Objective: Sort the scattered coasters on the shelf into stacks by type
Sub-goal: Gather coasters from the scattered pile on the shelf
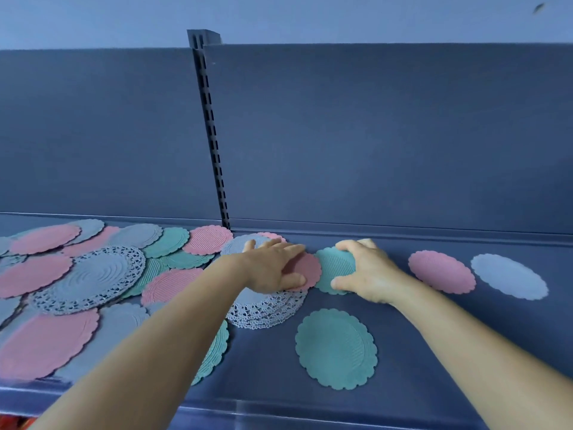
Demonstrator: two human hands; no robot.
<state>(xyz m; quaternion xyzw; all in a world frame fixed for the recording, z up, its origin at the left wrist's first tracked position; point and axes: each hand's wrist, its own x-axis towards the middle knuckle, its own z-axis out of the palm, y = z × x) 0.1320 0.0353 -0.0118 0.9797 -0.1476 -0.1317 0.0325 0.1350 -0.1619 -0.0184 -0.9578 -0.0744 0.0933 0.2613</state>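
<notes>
**Both hands down on coasters at mid-shelf**

A person reaches w/ both bare arms onto a dark blue shelf (pixel 403 367), seen from the head cam. The left hand (pixel 273 265) lies flat, fingers straight, pressing on a pink coaster (pixel 308 270) that rests partly over a white lace doily (pixel 266 308). Just beside it, edges about touching, a small teal coaster (pixel 333 268) is gripped by the right hand (pixel 369 271), thumb at its near edge & fingers curled over its far edge.

To the right of the hands, three coasters lie singly, apart from each other: a large teal coaster (pixel 336 349) nearest the shelf's front, a pink scalloped coaster (pixel 441 271) just right of the right hand, & a pale grey-blue coaster (pixel 508 276) farthest right. None is stacked.

The left half of the shelf holds the unsorted pile (pixel 93 274): pink, teal & grey-blue scalloped discs overlapping every which way, w/ a big lace doily (pixel 90 279) lying across the middle. A ribbed pink coaster (pixel 207 240) sits at the back of the pile, near the foot of the slotted upright (pixel 214 135) that splits the back panel (pixel 387 135). A ribbed teal coaster (pixel 214 352) pokes out from under the left forearm near the front edge; how much of it is covered can't be told.

A grey-blue coaster (pixel 245 245) shows behind the left hand, partly hidden by the fingers.
</notes>
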